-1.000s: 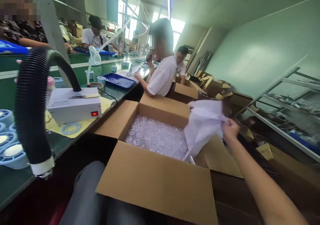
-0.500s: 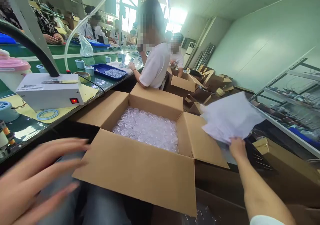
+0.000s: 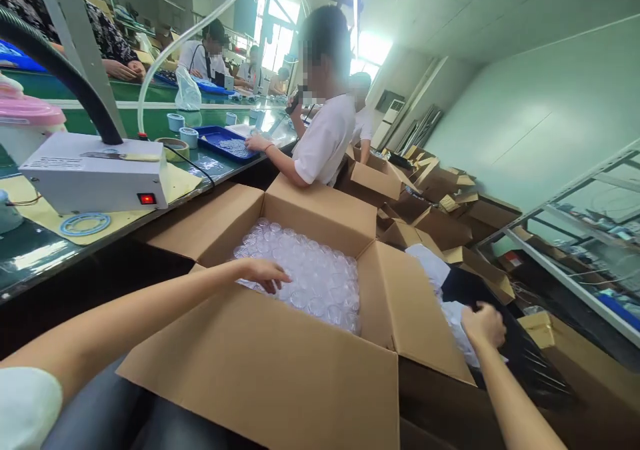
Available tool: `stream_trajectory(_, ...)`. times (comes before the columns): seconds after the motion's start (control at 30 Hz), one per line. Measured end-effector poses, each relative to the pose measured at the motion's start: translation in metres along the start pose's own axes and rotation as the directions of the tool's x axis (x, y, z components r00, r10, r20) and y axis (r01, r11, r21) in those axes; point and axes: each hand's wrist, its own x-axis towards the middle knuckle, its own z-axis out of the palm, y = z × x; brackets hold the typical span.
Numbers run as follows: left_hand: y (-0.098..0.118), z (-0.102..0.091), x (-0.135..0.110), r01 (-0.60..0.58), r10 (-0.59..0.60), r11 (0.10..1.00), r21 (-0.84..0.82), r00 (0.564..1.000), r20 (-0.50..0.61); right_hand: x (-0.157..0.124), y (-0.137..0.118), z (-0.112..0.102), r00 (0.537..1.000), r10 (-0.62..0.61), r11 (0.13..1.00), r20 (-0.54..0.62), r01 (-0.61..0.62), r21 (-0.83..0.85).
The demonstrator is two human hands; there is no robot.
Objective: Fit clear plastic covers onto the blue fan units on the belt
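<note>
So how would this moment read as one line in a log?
left hand: in open box, on clear cups | right hand: on white sheet beside box

Daylight is blazing through the windows (image 3: 277, 40) at upper centre, glare is streaking the green tabletop (image 3: 30, 253), and lines are bending toward the frame edges.

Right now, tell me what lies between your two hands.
In the head view, the open cardboard box's right flap and some of the clear plastic pieces separate the left hand, inside the box, from the right hand on the white sheet.
</note>
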Motion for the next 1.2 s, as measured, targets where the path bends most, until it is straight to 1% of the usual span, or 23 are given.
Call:
stream_trajectory(0.07, -0.002, 0.002, 0.015, -0.016, 0.016, 1.000, 0.018, 0.999, -0.035, 0.011, -0.028, 0.023, 0.992, -0.045, 0.998, 0.117, 0.040, 0.044)
stream_trajectory(0.1, -0.005, 0.002, 0.022, -0.007, 0.011, 0.999, 0.047, 0.998, -0.069, 0.014, -0.045, 0.039, 0.977, -0.085, 0.995, 0.195, 0.072, 0.072)
stream_trajectory(0.13, -0.009, 0.000, 0.029, 0.012, -0.002, 0.996, 0.085, 0.994, -0.110, 0.013, -0.064, 0.058, 0.947, -0.143, 0.987, 0.288, 0.115, 0.111)
stream_trajectory(0.2, -0.022, -0.003, 0.041, 0.069, -0.036, 0.983, 0.171, 0.982, -0.186, 0.008, -0.103, 0.104, 0.846, -0.255, 0.964, 0.468, 0.184, 0.192)
stream_trajectory(0.23, -0.029, -0.005, 0.046, 0.097, -0.053, 0.973, 0.211, 0.977, -0.208, 0.004, -0.122, 0.128, 0.801, -0.283, 0.957, 0.527, 0.196, 0.216)
stream_trajectory(0.27, -0.036, -0.005, 0.050, 0.121, -0.068, 0.962, 0.246, 0.974, -0.216, 0.002, -0.139, 0.153, 0.770, -0.290, 0.955, 0.569, 0.193, 0.226)
stream_trajectory(0.3, -0.042, -0.006, 0.054, 0.139, -0.081, 0.951, 0.276, 0.974, -0.212, 0.000, -0.154, 0.177, 0.753, -0.284, 0.957, 0.594, 0.182, 0.226)
stream_trajectory(0.33, -0.047, -0.006, 0.056, 0.152, -0.092, 0.941, 0.302, 0.975, -0.202, 0.001, -0.167, 0.199, 0.749, -0.266, 0.962, 0.606, 0.164, 0.219)
stream_trajectory(0.4, -0.053, -0.005, 0.058, 0.167, -0.109, 0.925, 0.341, 0.977, -0.181, 0.007, -0.189, 0.237, 0.766, -0.206, 0.975, 0.609, 0.111, 0.190)
stream_trajectory(0.47, -0.054, -0.005, 0.059, 0.182, -0.126, 0.913, 0.365, 0.977, -0.173, 0.016, -0.204, 0.265, 0.786, -0.134, 0.986, 0.604, 0.048, 0.157)
stream_trajectory(0.53, -0.053, -0.006, 0.058, 0.212, -0.153, 0.904, 0.372, 0.971, -0.181, 0.025, -0.213, 0.285, 0.792, -0.070, 0.992, 0.606, -0.010, 0.129)
stream_trajectory(0.6, -0.052, -0.006, 0.058, 0.241, -0.175, 0.899, 0.366, 0.963, -0.204, 0.031, -0.217, 0.299, 0.790, -0.028, 0.992, 0.613, -0.052, 0.112)
stream_trajectory(0.67, -0.051, -0.006, 0.059, 0.251, -0.176, 0.903, 0.349, 0.957, -0.232, 0.036, -0.218, 0.306, 0.790, -0.010, 0.991, 0.613, -0.073, 0.111)
stream_trajectory(0.73, -0.050, -0.005, 0.060, 0.231, -0.146, 0.918, 0.323, 0.953, -0.266, 0.041, -0.217, 0.307, 0.800, -0.023, 0.989, 0.599, -0.071, 0.133)
stream_trajectory(0.83, -0.045, -0.008, 0.067, 0.154, -0.059, 0.954, 0.257, 0.938, -0.342, 0.048, -0.218, 0.297, 0.816, -0.115, 0.975, 0.566, -0.015, 0.220)
stream_trajectory(0.9, -0.039, -0.014, 0.076, 0.072, 0.018, 0.978, 0.198, 0.907, -0.421, 0.048, -0.223, 0.286, 0.812, -0.207, 0.952, 0.546, 0.040, 0.303)
stream_trajectory(0.97, -0.032, -0.023, 0.087, -0.027, 0.094, 0.990, 0.137, 0.857, -0.507, 0.044, -0.232, 0.276, 0.791, -0.296, 0.919, 0.535, 0.083, 0.386)
stream_trajectory(1.03, -0.026, -0.033, 0.096, -0.130, 0.155, 0.988, 0.084, 0.809, -0.568, 0.036, -0.241, 0.271, 0.764, -0.361, 0.886, 0.535, 0.103, 0.452)
stream_trajectory(1.1, -0.025, -0.040, 0.100, -0.203, 0.186, 0.978, 0.038, 0.783, -0.593, 0.030, -0.246, 0.272, 0.747, -0.387, 0.869, 0.540, 0.098, 0.485)
stream_trajectory(1.13, -0.027, -0.043, 0.101, -0.216, 0.183, 0.976, 0.017, 0.778, -0.601, 0.029, -0.247, 0.275, 0.747, -0.381, 0.869, 0.545, 0.088, 0.487)
stream_trajectory(1.2, -0.034, -0.048, 0.099, -0.194, 0.137, 0.981, -0.025, 0.773, -0.620, 0.029, -0.242, 0.282, 0.755, -0.339, 0.888, 0.561, 0.059, 0.457)
